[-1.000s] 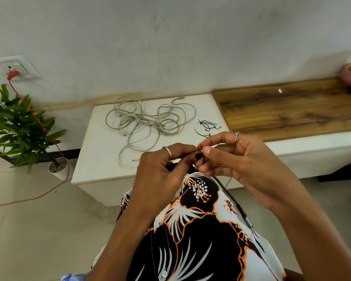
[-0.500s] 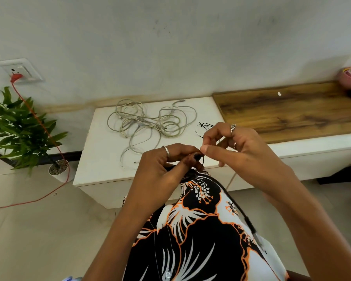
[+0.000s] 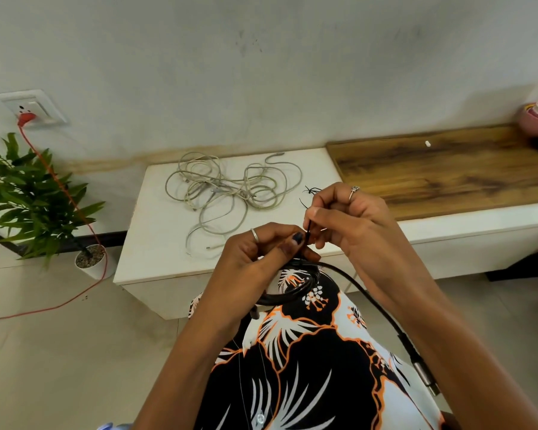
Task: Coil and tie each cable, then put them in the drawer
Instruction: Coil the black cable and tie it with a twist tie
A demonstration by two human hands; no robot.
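I count two hands: my left hand and my right hand. I see one coiled black cable, one tangled heap of grey cable, one small bunch of black ties, one potted plant, one red cord and one wall socket.

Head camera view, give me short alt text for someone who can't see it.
Two hands tie a thin black tie around a coiled black cable held over the lap: the left hand holds the coil, the right hand pinches the tie. Behind, a tangled grey cable and spare ties lie on a white cabinet.
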